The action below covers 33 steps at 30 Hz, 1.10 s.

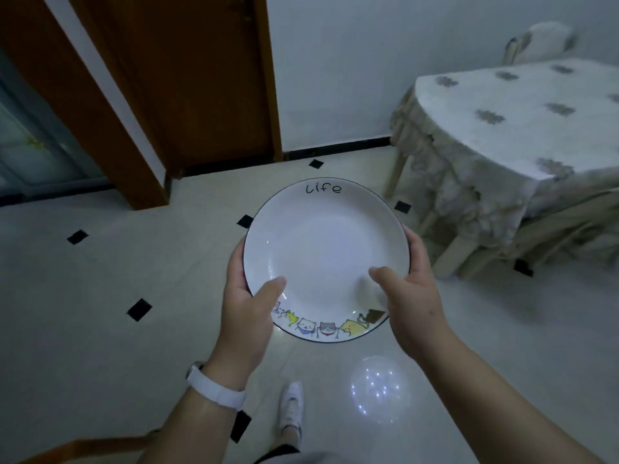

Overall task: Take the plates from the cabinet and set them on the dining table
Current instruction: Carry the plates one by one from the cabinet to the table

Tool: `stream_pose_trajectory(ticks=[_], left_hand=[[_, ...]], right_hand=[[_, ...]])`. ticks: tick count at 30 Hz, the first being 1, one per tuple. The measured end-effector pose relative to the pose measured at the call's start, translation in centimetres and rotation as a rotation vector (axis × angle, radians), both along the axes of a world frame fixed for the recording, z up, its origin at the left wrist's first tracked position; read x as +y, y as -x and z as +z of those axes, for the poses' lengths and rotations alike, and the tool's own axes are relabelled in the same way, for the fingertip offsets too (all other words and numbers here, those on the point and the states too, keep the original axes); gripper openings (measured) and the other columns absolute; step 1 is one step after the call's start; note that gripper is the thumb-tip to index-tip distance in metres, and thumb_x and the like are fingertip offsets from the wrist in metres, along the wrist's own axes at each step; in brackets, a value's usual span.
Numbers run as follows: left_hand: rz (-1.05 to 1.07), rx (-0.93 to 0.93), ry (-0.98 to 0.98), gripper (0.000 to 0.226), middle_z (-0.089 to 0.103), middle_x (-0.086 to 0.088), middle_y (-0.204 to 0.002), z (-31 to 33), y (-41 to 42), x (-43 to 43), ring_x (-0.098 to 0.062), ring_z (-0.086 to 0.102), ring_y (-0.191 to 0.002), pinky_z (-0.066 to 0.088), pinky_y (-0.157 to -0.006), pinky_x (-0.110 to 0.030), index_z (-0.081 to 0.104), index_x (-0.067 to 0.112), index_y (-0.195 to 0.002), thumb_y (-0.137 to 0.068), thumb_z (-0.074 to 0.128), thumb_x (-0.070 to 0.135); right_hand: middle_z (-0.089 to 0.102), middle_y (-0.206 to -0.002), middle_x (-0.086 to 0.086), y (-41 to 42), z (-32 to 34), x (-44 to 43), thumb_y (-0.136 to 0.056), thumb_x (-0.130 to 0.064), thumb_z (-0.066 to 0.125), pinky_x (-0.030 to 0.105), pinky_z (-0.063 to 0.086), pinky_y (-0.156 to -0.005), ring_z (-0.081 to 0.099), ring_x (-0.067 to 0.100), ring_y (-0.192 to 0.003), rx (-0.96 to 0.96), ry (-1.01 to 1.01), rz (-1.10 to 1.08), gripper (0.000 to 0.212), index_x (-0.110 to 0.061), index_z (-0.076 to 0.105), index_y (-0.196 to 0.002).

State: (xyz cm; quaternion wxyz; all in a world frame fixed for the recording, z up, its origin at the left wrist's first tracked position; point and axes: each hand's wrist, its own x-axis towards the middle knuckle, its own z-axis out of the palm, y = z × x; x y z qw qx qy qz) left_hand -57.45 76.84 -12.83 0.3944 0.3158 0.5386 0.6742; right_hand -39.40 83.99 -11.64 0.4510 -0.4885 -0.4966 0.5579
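Note:
I hold a white plate (321, 242) level in front of me over the floor. It has a dark rim, the word "Life" at its far edge and cartoon cats along its near edge. My left hand (246, 303) grips its left edge, thumb on top. On the right edge sits my right hand (413, 296), thumb inside the rim. The dining table (509, 125), covered by a pale flowered cloth, stands ahead to the right, apart from the plate. No cabinet is in view.
A brown wooden door and frame (187, 82) stand ahead on the left. The white tiled floor (100, 296) has small black diamonds. A covered chair (539, 38) sits behind the table. My white shoe (291, 410) shows below the plate.

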Motion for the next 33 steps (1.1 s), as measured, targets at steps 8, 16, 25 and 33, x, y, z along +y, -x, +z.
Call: stream_pose_trajectory(ticks=[8,16,25,33], left_hand=[[-0.212,-0.001,-0.009,0.068,0.065,0.002,-0.128,0.4,5.7,10.2,-0.024,0.060,-0.120,0.045,-0.104,-0.055,0.048,0.031,-0.137,-0.077,0.053,-0.001],[-0.433,-0.074,-0.025,0.065,0.067,-0.003,-0.126,0.3,5.9,18.6,-0.026,0.062,-0.116,0.052,-0.092,-0.038,0.050,0.028,-0.137,-0.078,0.054,0.000],[-0.534,-0.061,-0.002,0.064,0.068,0.001,-0.124,0.7,1.3,26.1,-0.023,0.064,-0.115,0.053,-0.090,-0.036,0.051,0.032,-0.133,-0.077,0.055,0.002],[-0.580,0.028,0.012,0.063,0.068,0.003,-0.124,1.8,-6.3,33.7,-0.022,0.063,-0.116,0.050,-0.096,-0.043,0.052,0.036,-0.131,-0.086,0.051,-0.007]], right_hand=[[0.069,-0.108,-0.009,4.1,1.4,6.7,-0.070,-0.009,0.057,0.031,0.052,-0.077,0.066,0.014,-0.098,0.000,-0.070,-0.167,0.060,-0.041,0.053,-0.121],[0.069,-0.110,-0.004,4.3,1.9,10.2,-0.070,-0.010,0.057,0.029,0.053,-0.076,0.066,0.017,-0.100,-0.003,-0.057,-0.379,0.058,-0.046,0.053,-0.116],[0.068,-0.112,-0.003,0.1,1.3,15.7,-0.069,-0.013,0.057,0.046,0.053,-0.090,0.065,0.022,-0.105,0.051,-0.030,-0.503,0.056,-0.051,0.056,-0.110],[0.068,-0.112,-0.004,-7.5,0.9,23.4,-0.071,-0.015,0.055,0.032,0.053,-0.079,0.065,0.017,-0.102,0.099,-0.026,-0.527,0.057,-0.039,0.054,-0.122]])
